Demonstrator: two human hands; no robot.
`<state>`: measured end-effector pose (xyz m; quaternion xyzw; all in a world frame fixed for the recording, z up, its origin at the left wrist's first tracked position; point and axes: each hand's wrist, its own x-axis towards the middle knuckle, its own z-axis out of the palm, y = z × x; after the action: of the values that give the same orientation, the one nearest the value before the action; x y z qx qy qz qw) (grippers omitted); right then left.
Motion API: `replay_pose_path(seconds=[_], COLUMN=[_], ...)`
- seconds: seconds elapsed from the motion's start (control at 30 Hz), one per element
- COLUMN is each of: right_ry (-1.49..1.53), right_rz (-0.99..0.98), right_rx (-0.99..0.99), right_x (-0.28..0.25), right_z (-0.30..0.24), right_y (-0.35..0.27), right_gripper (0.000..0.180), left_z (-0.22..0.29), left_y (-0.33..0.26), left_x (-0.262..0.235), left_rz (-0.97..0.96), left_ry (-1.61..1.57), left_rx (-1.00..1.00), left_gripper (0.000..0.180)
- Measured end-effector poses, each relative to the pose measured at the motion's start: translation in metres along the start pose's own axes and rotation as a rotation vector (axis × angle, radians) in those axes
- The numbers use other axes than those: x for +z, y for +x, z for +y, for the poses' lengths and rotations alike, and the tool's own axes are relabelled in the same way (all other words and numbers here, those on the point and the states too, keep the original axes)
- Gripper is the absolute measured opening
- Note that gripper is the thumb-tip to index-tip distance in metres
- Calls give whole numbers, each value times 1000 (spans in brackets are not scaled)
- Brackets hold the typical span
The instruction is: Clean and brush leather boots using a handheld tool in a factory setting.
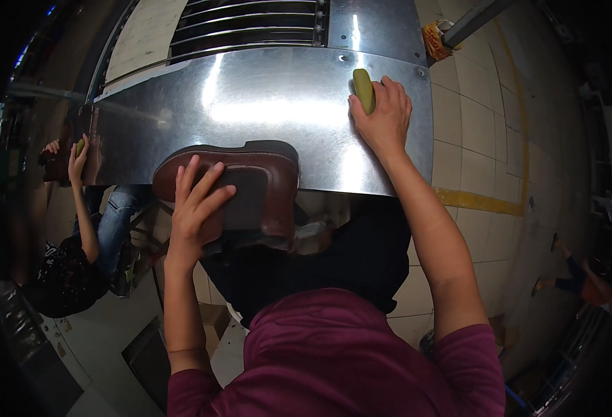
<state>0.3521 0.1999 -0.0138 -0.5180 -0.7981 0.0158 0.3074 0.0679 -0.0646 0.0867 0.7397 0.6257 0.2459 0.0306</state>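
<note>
A brown leather ankle boot (279, 182) with a dark sole lies at the near edge of a shiny metal tabletop (146, 111). Its sole faces away from me and its shaft hangs toward my lap; a dark panel shows on its side. My left hand (196, 208) holds the boot near the toe, fingers spread over the leather. Farther off to the right, my right hand (384, 115) grips a green oblong block (364, 90) standing on the metal. The block is apart from the boot, and its lower end is partly covered by my fingers.
Behind the tabletop runs a rack of metal bars (250, 31). At the left, another person's hand (76, 163) holds a similar green piece beside a dark brown item. A grey post (476, 21) rises at the far right. Yellow floor tape (480, 201) crosses the tiles.
</note>
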Motion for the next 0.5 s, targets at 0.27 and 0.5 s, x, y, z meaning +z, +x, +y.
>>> replay_pose_path(seconds=[0.27,0.5], right_ry=[51,44], right_rz=[-30,6], right_rx=[13,0], right_x=[-2,5], right_z=[-3,5], right_y=[0,-4], right_gripper=[51,53], left_z=[-8,-1], left_y=[-25,-23], left_x=[25,18], left_rz=[90,45], left_ry=[12,-33], left_rx=[-8,-43], left_gripper=[39,50])
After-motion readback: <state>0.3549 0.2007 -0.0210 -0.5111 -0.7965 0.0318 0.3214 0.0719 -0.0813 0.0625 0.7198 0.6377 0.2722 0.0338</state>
